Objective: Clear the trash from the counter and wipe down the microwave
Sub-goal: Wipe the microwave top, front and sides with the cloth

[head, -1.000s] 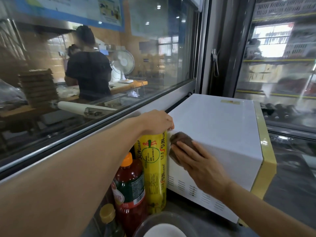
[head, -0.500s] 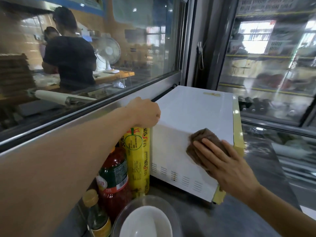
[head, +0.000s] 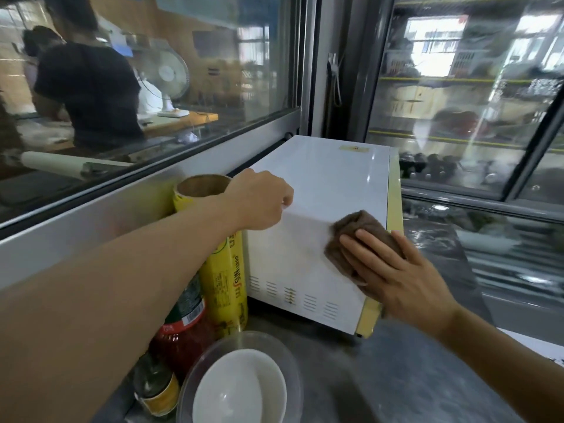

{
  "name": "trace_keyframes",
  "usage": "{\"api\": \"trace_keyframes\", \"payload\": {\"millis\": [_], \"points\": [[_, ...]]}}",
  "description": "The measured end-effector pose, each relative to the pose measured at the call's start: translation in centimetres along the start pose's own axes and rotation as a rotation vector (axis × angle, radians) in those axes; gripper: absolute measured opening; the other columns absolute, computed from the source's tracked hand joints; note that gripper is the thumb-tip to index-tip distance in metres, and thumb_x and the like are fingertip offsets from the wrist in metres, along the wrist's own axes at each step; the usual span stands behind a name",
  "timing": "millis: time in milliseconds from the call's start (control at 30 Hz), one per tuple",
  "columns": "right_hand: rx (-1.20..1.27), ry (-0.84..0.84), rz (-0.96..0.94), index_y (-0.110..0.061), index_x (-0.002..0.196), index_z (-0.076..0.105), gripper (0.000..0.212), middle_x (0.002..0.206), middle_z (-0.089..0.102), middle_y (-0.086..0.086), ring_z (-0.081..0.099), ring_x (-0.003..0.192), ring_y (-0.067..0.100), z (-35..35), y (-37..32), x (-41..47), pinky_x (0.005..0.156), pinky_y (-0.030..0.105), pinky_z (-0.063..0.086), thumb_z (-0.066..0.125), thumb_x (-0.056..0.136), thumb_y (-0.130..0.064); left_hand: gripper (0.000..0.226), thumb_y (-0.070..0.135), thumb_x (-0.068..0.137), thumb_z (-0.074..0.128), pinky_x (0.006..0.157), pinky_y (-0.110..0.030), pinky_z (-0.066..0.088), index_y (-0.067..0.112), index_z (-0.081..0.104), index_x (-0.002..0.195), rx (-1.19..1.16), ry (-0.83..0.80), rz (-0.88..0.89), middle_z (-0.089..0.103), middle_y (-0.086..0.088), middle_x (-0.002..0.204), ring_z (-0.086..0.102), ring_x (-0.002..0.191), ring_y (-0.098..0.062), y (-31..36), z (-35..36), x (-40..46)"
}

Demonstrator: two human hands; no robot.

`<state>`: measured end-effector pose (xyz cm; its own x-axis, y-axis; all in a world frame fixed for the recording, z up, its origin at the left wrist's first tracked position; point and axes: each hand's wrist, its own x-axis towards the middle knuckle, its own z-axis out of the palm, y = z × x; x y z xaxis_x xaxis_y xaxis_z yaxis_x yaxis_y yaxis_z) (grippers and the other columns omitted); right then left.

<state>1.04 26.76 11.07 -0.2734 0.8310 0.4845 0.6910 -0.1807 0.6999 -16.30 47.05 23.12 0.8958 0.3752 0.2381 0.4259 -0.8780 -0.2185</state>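
A white microwave (head: 329, 178) with a pale yellow front stands on the grey counter (head: 396, 377), its side wall facing me. My right hand (head: 393, 270) presses a brown cloth (head: 360, 227) flat against that side wall near the upper front edge, fingers straight. My left hand (head: 259, 203) is curled over the microwave's top rear corner and holds it there. No trash is plainly visible on the counter.
A yellow roll of wrap (head: 225, 279) stands upright against the microwave's back. Beside it are a red sauce bottle (head: 183, 325) and a small yellow-labelled bottle (head: 155, 389). A white bowl (head: 241, 389) sits near me. A window (head: 152, 102) runs along the left; a glass-door fridge (head: 457, 117) stands behind.
My right hand has slid the cloth along the microwave's side from its rear toward the front edge. My left hand stayed at the rear corner. The view dropped lower.
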Motion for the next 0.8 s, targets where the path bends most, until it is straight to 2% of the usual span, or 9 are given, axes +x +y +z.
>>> {"api": "trace_keyframes", "payload": {"millis": [100,200,300,400,467,567,667,733,800], "points": [[0.028,0.056,0.071,-0.014,0.145,0.031,0.062,0.156,0.018,0.000,0.006,0.147,0.020,0.2,-0.1,-0.5,0.118,0.044,0.007,0.049,0.088,-0.028,0.028,0.019,0.094,0.044,0.075,-0.027,0.037,0.028,0.063,0.111,-0.033,0.054,-0.051,0.064,0.007,0.114,0.058,0.101,-0.018,0.1,0.4,-0.4],[0.078,0.108,0.122,-0.010,0.146,0.027,0.060,0.154,0.023,0.002,0.003,0.147,0.019,1.5,-2.0,-0.6,0.118,0.042,0.008,0.044,0.089,-0.023,0.027,0.019,0.093,0.044,0.072,-0.029,0.036,0.025,0.062,0.111,-0.026,0.154,-0.108,0.064,0.004,0.109,0.059,0.095,-0.022,1.0,1.5,-1.0],[0.095,-0.020,-0.033,-0.008,0.149,0.017,0.069,0.159,0.007,0.005,-0.002,0.147,0.022,3.9,-5.2,-3.5,0.119,0.042,0.002,0.035,0.084,-0.022,0.031,0.013,0.091,0.043,0.076,-0.032,0.040,0.021,0.059,0.116,-0.094,0.203,-0.171,0.061,-0.001,0.112,0.055,0.101,-0.023,1.9,2.8,-1.8],[0.077,-0.166,-0.146,-0.007,0.146,0.020,0.073,0.159,-0.008,0.009,-0.008,0.146,0.025,5.0,-7.6,-5.6,0.118,0.043,-0.007,0.028,0.075,-0.025,0.040,0.002,0.087,0.044,0.091,-0.039,0.045,0.015,0.054,0.124,-0.208,0.178,-0.214,0.057,-0.003,0.124,0.047,0.116,-0.023,2.3,3.8,-2.8],[0.069,-0.161,-0.161,-0.007,0.145,0.019,0.070,0.159,0.000,0.011,-0.001,0.146,0.027,4.6,-7.5,-5.4,0.118,0.044,-0.006,0.027,0.078,-0.026,0.045,-0.002,0.088,0.042,0.098,-0.039,0.042,0.013,0.050,0.129,-0.235,0.158,-0.198,0.053,-0.004,0.132,0.042,0.124,-0.023,2.4,3.9,-3.2],[0.066,-0.076,-0.073,-0.008,0.147,0.021,0.062,0.155,0.018,0.006,0.014,0.144,0.026,2.9,-5.2,-3.6,0.118,0.044,0.006,0.036,0.088,-0.024,0.056,-0.001,0.091,0.040,0.108,-0.027,0.028,0.019,0.037,0.143,-0.298,0.118,-0.174,0.038,0.003,0.149,0.029,0.137,-0.017,1.9,3.7,-3.5],[0.045,0.032,0.083,-0.008,0.146,0.026,0.060,0.155,0.019,0.006,0.017,0.143,0.025,1.0,-2.9,-0.3,0.117,0.045,0.011,0.044,0.091,-0.024,0.058,-0.003,0.092,0.037,0.110,-0.023,0.020,0.020,0.032,0.146,-0.371,0.093,-0.166,0.031,0.003,0.153,0.022,0.140,-0.015,1.6,3.8,-3.6],[0.065,0.080,0.163,-0.009,0.146,0.028,0.061,0.155,0.020,0.005,0.017,0.143,0.025,0.8,-2.7,1.1,0.118,0.044,0.009,0.048,0.090,-0.020,0.059,-0.004,0.092,0.036,0.111,-0.021,0.016,0.018,0.031,0.146,-0.412,0.112,-0.161,0.029,0.001,0.154,0.019,0.142,-0.015,1.6,4.2,-3.7],[0.107,0.082,0.160,-0.011,0.147,0.024,0.063,0.155,0.020,0.003,0.009,0.146,0.024,2.0,-4.3,1.1,0.119,0.041,0.004,0.047,0.089,-0.018,0.060,-0.005,0.091,0.035,0.110,-0.016,0.010,0.015,0.030,0.147,-0.417,0.148,-0.148,0.027,-0.001,0.154,0.017,0.142,-0.015,1.8,4.7,-3.7]]}}
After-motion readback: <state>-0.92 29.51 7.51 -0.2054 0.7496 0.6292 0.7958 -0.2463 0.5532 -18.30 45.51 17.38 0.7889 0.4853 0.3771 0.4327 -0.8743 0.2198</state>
